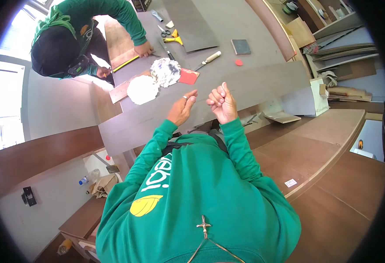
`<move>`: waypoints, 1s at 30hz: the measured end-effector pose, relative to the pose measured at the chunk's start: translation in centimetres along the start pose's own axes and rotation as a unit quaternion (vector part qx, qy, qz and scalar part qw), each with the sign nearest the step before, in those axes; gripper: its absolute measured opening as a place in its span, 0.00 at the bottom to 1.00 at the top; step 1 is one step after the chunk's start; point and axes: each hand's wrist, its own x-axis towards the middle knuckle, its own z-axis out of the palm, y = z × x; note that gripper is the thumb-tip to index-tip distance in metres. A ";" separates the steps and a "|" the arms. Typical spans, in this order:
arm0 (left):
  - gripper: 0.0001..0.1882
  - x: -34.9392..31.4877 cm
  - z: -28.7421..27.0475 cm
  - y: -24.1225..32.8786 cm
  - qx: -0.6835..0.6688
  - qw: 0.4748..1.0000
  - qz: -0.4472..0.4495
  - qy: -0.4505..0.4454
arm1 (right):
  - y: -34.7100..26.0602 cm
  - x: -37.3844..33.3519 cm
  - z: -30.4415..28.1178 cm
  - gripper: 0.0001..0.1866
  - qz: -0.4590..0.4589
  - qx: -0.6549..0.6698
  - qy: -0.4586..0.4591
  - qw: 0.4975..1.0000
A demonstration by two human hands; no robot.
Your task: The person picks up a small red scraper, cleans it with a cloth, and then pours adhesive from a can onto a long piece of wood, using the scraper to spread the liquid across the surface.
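Both my hands are raised over the near edge of a grey sheet [254, 85] on the table. My left hand [182, 108] has a ring on one finger; its fingers stretch to the right and nothing shows in it. Beside it, my right hand [223, 103] is closed with the thumb up, and I see nothing in its curled fingers. Beyond them lie a red flat piece [189, 76], a light-handled knife-like tool [208, 60], a stained white cloth [165, 72] and a round white wad [143, 90].
At the far left a co-worker [60, 48] leans over a yellow tape measure [125, 64]. Scissors [164, 31], a yellow tool [174, 38], a dark block [241, 47] and a red disc [239, 62] lie on the table. Shelves [341, 26] with boards stand right; a curved brown panel [306, 140] is nearer.
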 end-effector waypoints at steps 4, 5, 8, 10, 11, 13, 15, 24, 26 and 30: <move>0.22 -0.1 0.0 0.5 -0.017 1.000 0.016 0.006 | 0.0 -0.4 0.3 0.15 -0.016 -0.098 0.020 0.995; 0.22 0.0 -0.1 0.7 -0.020 1.000 0.018 0.010 | 0.1 -0.5 0.3 0.15 -0.015 -0.098 0.020 0.995; 0.22 0.2 0.0 1.1 -0.042 0.999 0.023 0.012 | -0.5 -1.1 0.4 0.12 -0.009 -0.123 0.025 0.992; 0.22 0.2 0.1 1.8 -0.051 0.998 0.021 0.006 | -0.8 -1.4 0.6 0.11 -0.022 -0.157 0.044 0.986; 0.22 0.3 0.1 2.1 -0.059 0.998 0.018 0.005 | -0.8 -1.4 0.6 0.11 -0.028 -0.158 0.049 0.986; 0.22 0.2 0.2 2.4 -0.071 0.997 0.022 0.000 | -1.0 -1.3 0.7 0.11 -0.034 -0.169 0.073 0.982; 0.22 0.1 0.3 2.8 -0.092 0.996 0.023 -0.004 | -1.2 -1.2 0.2 0.12 -0.061 -0.152 0.069 0.984; 0.21 0.6 1.8 4.3 -0.118 0.992 0.038 -0.037 | -3.5 -1.7 -2.4 0.28 -0.081 -0.072 0.133 0.985; 0.21 0.8 2.2 4.7 -0.129 0.989 0.043 -0.051 | -3.6 -2.0 -2.7 0.31 -0.078 0.065 -0.067 0.993; 0.21 1.6 2.7 6.2 -0.134 0.987 0.062 -0.057 | -3.8 -2.6 -2.1 0.35 -0.070 0.065 -0.172 0.980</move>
